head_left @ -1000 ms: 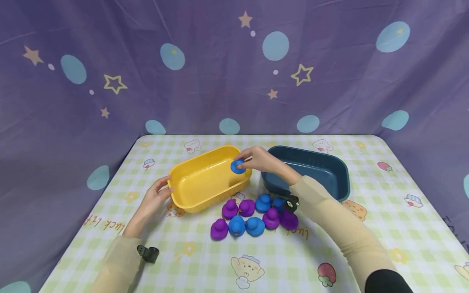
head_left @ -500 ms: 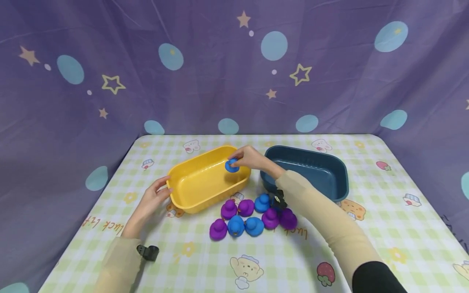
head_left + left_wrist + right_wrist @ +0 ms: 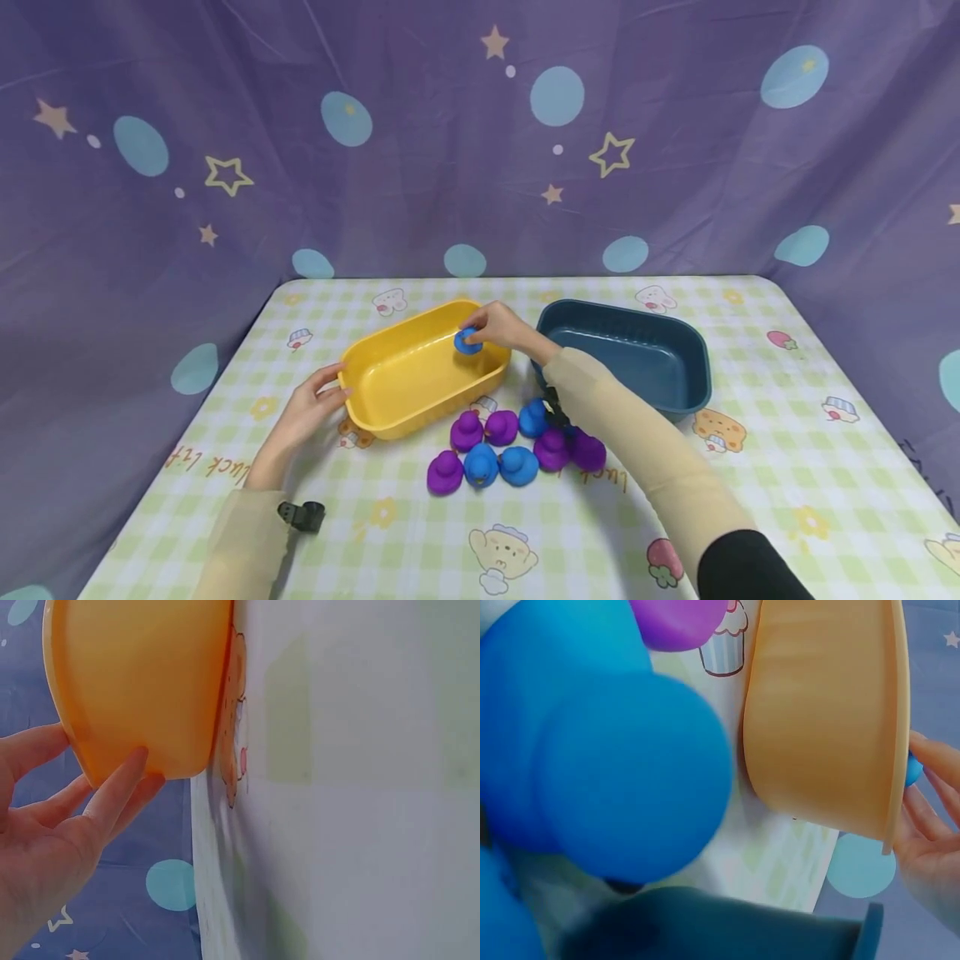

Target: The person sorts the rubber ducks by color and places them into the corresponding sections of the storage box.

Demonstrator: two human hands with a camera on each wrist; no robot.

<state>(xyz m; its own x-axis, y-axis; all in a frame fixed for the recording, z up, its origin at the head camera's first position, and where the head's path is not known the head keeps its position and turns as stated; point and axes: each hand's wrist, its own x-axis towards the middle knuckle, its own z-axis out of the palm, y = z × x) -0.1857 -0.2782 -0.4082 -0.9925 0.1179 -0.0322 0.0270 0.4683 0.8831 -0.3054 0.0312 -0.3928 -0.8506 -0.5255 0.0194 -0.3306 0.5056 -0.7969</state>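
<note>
My right hand (image 3: 498, 327) pinches a small blue duck (image 3: 467, 342) over the right end of the yellow tub (image 3: 390, 379). In the right wrist view only a sliver of that blue duck (image 3: 913, 769) shows past the yellow tub's rim (image 3: 821, 727), next to my right hand's fingers (image 3: 930, 825). My left hand (image 3: 311, 406) rests against the tub's left end with straight fingers. In the left wrist view the left hand's fingers (image 3: 112, 796) touch the yellow tub's wall (image 3: 142, 682).
A dark blue tub (image 3: 675, 379) stands to the right of the yellow one. Several purple and blue ducks (image 3: 495, 450) cluster on the checked tablecloth (image 3: 787, 450) in front of both tubs; one blue duck (image 3: 607, 765) fills the right wrist view. A purple curtain hangs behind.
My right hand has carried the blue duck a little leftward and further in over the yellow tub. The left hand has stayed at the tub's left end.
</note>
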